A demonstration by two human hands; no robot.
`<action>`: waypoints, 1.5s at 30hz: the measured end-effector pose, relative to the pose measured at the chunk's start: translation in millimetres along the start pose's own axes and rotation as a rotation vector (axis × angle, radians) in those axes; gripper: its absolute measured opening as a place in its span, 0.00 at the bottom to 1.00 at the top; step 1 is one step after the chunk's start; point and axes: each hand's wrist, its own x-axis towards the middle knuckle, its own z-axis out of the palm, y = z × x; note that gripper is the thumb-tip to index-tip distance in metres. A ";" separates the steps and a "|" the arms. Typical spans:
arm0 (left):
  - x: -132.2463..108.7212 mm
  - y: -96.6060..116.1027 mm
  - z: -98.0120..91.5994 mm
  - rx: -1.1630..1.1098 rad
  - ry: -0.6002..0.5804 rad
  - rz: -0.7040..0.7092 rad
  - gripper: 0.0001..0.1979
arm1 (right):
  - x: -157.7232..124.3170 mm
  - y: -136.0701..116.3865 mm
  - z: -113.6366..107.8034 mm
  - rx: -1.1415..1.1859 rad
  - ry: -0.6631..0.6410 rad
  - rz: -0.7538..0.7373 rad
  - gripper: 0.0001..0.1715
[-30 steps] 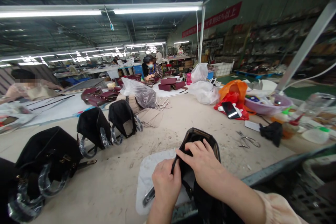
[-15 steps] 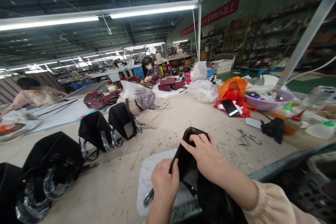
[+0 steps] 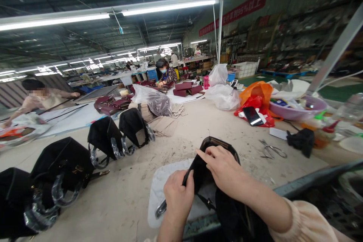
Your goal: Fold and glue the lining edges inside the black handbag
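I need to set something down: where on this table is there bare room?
The table has two smudged but open patches: between the row of black bags and the white pad, and beyond the held bag, between the beige sheets and the red bag. The right is crowded with scissors, a black bundle and a purple bowl.

Compared with one second ago, the right hand [image 3: 224, 168] is a little farther along the black bag [image 3: 202, 179], toward the far edge of the worktop [image 3: 121, 200], so its stretched index finger is now more apart from the thumb of the left hand [image 3: 178, 193]. Near the front edge, the small strap [image 3: 206, 201] of this bag shows more freely than before. Beyond the left side of the worktop, a co-worker [image 3: 47, 102] now shows one hand [image 3: 7, 123] which was outside the view at first.
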 end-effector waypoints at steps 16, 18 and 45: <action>3.6 1.1 -0.2 0.007 -0.007 -0.032 0.12 | -2.8 -26.8 -2.4 -0.116 -0.081 -0.064 0.32; 3.1 1.3 -0.1 0.018 0.001 -0.025 0.12 | -3.3 -27.5 -2.9 -0.080 -0.100 -0.102 0.32; 20.8 -6.3 -8.8 0.051 -0.110 0.107 0.12 | 37.2 32.9 -16.4 -0.176 0.002 -0.065 0.11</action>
